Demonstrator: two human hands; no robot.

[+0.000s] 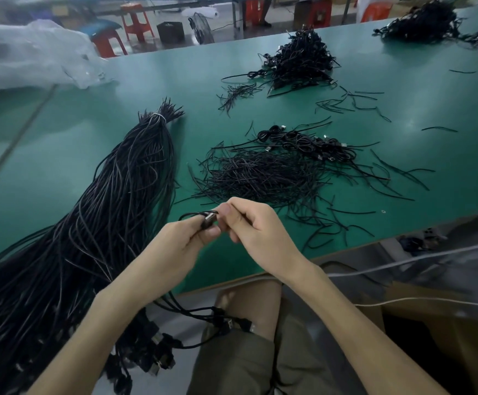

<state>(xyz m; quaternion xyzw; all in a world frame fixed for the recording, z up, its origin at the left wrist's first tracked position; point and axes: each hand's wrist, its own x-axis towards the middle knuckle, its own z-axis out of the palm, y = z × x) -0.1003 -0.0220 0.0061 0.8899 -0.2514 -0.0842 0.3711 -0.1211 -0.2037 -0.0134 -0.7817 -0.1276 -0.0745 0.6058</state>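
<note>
Green, smooth worktop point(403, 109) fills the upper frame. Long black cables lie in a bundle point(112, 209) at left, bound near its tip by a pale band; the sheaths are round and limp. Thin, stiff black ties point(260, 175) form a loose pile at centre, and finished coils point(312, 143) lie just beyond it. At lower centre, the left hand point(180, 240) has its grip closed round the cable point(192, 215) at its metal-shelled plug point(208, 220). The right hand point(257, 226) pinches the cable just beside the plug. Recommended: hold the plug end fixed, form even loops, avoid kinks.
</note>
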